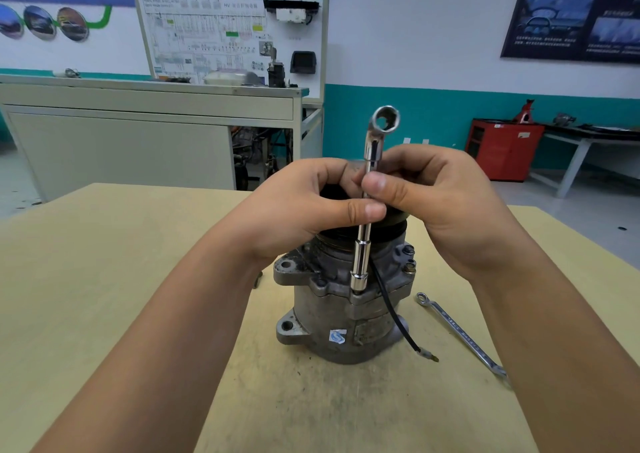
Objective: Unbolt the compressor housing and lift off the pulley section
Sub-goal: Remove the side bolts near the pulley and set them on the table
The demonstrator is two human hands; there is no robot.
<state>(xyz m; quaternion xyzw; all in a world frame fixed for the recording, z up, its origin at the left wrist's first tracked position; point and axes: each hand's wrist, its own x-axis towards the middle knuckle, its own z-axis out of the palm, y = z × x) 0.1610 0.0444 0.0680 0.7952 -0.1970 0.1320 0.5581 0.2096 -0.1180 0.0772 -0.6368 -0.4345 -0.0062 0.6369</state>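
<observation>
Now we unbolt: our left hand (pixel 304 206) and right hand (pixel 433 203) both pinch the upright socket wrench (pixel 360 265), seated on the compressor housing (pixel 332 317) mid-way along the counter (pixel 104 296); next, likely, steady turning.

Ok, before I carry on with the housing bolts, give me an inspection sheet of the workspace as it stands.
Surface: tan table, dusty marks around the compressor's base.
Job's things: compressor stands on end with the pulley on top; socket wrench upright, its socket end seated at the housing's flange.
Clutter: spanner lies flat to the right of the compressor; small dark item to its left, too small to tell.
Grips: left hand and right hand both pinch the socket wrench's shaft.
Cables: black lead hangs down the compressor's side, terminal end loose.
Surroundings: training board, grey bench, red cabinet.
</observation>
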